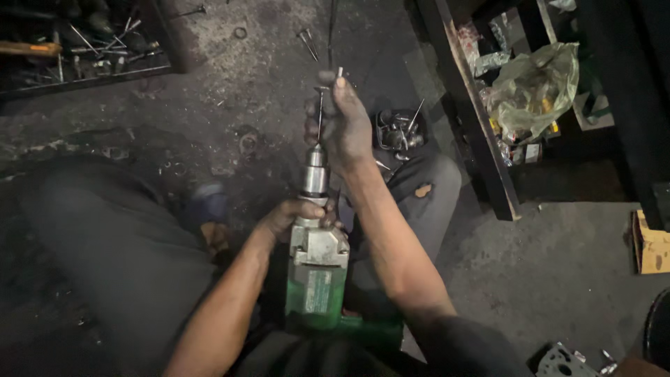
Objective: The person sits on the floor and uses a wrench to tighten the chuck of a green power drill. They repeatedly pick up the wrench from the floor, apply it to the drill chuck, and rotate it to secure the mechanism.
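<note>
A green electric drill (315, 283) with a grey metal gear housing and silver chuck (315, 171) points away from me between my knees. A thin metal valve stem (320, 115) sticks out of the chuck. My left hand (293, 213) wraps the drill's neck just behind the chuck. My right hand (345, 126) reaches forward past the chuck and closes around the far end of the stem, pinching a small metal piece at its tip. Both hands are dark with grease.
A dirty concrete floor lies below. A tray of metal rods and tools (84, 49) sits at the top left. Loose valves (399, 132) lie beside my right knee. A dark shelf frame (474, 119) with plastic bags (534, 91) stands on the right, a cardboard box (652, 244) beyond.
</note>
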